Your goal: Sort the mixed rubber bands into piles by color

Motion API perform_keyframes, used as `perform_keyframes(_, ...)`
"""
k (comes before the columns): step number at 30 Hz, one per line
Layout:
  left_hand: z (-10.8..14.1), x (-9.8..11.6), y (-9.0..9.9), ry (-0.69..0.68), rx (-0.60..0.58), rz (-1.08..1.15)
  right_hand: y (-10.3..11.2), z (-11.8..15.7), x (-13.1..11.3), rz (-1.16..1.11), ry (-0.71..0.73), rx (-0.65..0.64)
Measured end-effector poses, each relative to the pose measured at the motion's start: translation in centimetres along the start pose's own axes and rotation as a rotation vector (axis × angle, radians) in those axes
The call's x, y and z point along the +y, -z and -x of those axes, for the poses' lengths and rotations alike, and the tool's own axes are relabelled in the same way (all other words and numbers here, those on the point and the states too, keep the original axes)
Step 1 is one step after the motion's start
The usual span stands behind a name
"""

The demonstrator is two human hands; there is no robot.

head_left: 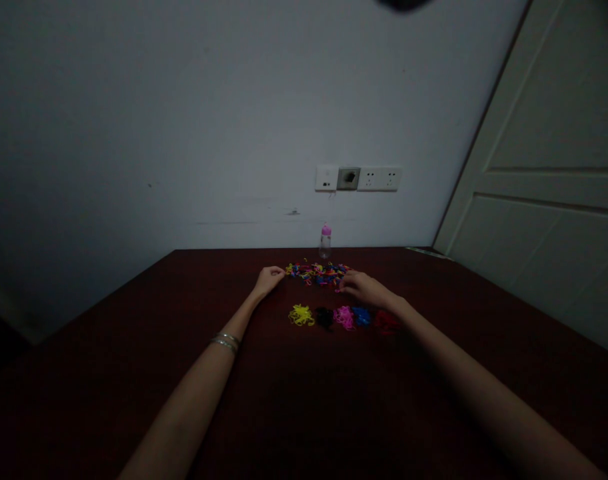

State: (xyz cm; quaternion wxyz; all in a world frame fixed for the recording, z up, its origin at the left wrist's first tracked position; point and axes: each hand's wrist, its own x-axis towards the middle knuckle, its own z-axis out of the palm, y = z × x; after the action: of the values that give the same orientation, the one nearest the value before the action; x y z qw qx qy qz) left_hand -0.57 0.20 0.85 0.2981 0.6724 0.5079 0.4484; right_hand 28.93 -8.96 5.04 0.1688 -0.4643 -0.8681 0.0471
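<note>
The messy band pile is pink, blue and yellow. The left hand and right hand curl; I can't tell if they hold any.

Forearms are being cropped behind left hand and right hand! Anything gripped can't be made out; high above, a dark blob is blurred, cut off.

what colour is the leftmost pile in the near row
The leftmost pile is yellow; it shows in the head view.
</note>
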Motion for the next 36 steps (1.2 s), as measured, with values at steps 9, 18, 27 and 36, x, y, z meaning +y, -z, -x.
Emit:
perform_keyframes(9, -0.3, -0.2, -0.1, 0.004, -0.012, 0.022, 0.1, 3.2, -1.1, -0.145, 0.044, -0.073)
perform_keyframes(18, -0.3, -0.3, 0.0, 0.011, -0.020, 0.022, -0.1, 1.5, -2.6, -0.142, 0.155, -0.095)
perform_keyframes(27, -0.4, -0.6, -0.1, -0.013, -0.015, -0.003, -0.7, 0.7, -3.0, -0.021, 0.128, -0.222)
perform_keyframes(36, -0.7, -0.9, -0.1, -0.037, -0.018, -0.011, -0.1, 1.0, -3.0, -0.085, 0.119, -0.156)
